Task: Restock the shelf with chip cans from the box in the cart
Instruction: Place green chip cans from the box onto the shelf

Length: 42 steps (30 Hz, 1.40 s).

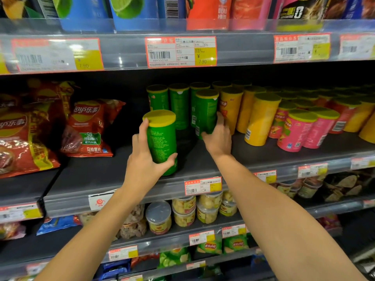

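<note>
Your arms: both reach up from the bottom of the frame toward the middle shelf point(121, 175), bare forearms, no sleeves in view.
Your left hand point(145, 159): at centre frame, curled round a green chip can point(162, 138); the thumb wraps its right side low down, the fingers run up its left side to the yellow lid.
Held can: upright, slightly tilted, at the front edge of the shelf; whether its base touches the board you cannot tell.
Your right hand point(218, 136): just right of centre, deeper in, fingers closed round the lower part of a second green can point(206, 112), which stands upright on the shelf.
Green row: three more green cans point(178, 104) stand behind, in the centre of the frame, close together.
Yellow cans point(261, 118): just right of your right hand, upright, running back in rows.
Pink cans point(296, 130): right of the yellow ones, at the right of the frame.
Chip bags point(89, 126): red bags at the left of the frame, on the same level, well apart from the cans.
Price tags point(180, 51): red-and-yellow labels on the rail above, upper centre.
Top shelf: blue, red and pink packs along the upper edge, cut off by the frame.
Lower shelves: small clear tubs point(183, 211) and green bags at bottom centre, beneath your arms.
</note>
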{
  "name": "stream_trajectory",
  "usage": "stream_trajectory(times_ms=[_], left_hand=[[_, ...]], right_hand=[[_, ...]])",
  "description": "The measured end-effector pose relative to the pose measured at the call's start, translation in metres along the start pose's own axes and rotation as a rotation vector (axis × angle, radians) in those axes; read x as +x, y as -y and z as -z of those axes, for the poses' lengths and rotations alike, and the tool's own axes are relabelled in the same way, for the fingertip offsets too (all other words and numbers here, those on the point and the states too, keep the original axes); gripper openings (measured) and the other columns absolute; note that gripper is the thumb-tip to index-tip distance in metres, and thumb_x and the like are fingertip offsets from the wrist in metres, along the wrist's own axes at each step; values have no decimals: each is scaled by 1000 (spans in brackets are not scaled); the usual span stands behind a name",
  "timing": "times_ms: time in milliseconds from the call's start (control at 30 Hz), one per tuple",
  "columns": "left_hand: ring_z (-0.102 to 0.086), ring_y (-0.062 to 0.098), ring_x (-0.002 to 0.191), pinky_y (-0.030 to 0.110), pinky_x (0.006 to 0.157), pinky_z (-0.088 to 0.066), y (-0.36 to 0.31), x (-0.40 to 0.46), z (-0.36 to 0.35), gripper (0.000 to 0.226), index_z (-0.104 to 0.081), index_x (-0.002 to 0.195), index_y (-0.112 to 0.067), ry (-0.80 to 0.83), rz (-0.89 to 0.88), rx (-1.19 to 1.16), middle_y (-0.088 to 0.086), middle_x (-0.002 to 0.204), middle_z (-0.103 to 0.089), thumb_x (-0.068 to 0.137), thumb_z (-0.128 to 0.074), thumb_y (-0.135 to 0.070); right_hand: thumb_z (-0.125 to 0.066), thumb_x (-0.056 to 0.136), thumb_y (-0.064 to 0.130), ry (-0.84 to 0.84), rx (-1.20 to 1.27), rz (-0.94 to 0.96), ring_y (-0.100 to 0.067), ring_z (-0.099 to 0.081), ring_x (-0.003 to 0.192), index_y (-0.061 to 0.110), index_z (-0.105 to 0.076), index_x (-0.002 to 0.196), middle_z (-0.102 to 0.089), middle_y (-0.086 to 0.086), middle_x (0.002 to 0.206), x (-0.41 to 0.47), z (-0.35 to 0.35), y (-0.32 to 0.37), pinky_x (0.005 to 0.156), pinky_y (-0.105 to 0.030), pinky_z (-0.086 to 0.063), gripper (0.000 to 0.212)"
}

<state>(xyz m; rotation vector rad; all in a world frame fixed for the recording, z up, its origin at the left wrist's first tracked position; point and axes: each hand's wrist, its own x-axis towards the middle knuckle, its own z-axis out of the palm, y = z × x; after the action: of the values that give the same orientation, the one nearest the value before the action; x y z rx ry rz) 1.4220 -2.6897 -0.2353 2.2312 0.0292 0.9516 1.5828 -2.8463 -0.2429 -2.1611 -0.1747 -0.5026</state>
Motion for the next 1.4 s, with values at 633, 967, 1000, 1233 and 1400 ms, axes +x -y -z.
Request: stream_trajectory(times_ms=[633,967,1000,1233,1400], left_hand=[[-57,23,109,49,89,-53,0,0,-2,108,-5,143,-50,0,56,8,3,135,-42,72,-84,-36],[-56,19,105,48,87,-54,-5,0,0,107,-2,140,-52,3,61,18,2,133,-42,72,-84,-36],[-57,19,105,48,87,-54,-5,0,1,107,-2,140,-53,5,63,16,3,134,-42,72,-84,-37],[-56,20,108,44,87,-53,-5,0,0,105,-6,142,-48,1,51,33,5,134,-43,72,-83,-38],[-58,21,108,44,88,-53,-3,0,3,103,-6,143,-47,13,39,32,3,136,-44,74,-82,-41]], right_hand=[[-80,80,29,-49,-86,-64,-43,-57,115,8,-42,135,-55,-18,131,8,-10,-1,83,-48,-51,70],[-77,84,29,-23,-115,-67,-42,-59,114,9,-42,135,-59,-18,126,8,-3,-2,85,-49,-51,65],[-76,85,28,-8,-113,-73,-43,-59,114,9,-41,136,-59,-19,126,9,-1,-2,86,-49,-51,65],[-68,90,41,260,-131,-84,-37,-48,126,9,-39,137,-50,-16,137,-10,12,2,97,-44,-46,64],[-55,95,52,79,-207,245,-28,-61,89,13,-66,96,-63,-5,95,-65,38,-7,69,-38,-50,40]])
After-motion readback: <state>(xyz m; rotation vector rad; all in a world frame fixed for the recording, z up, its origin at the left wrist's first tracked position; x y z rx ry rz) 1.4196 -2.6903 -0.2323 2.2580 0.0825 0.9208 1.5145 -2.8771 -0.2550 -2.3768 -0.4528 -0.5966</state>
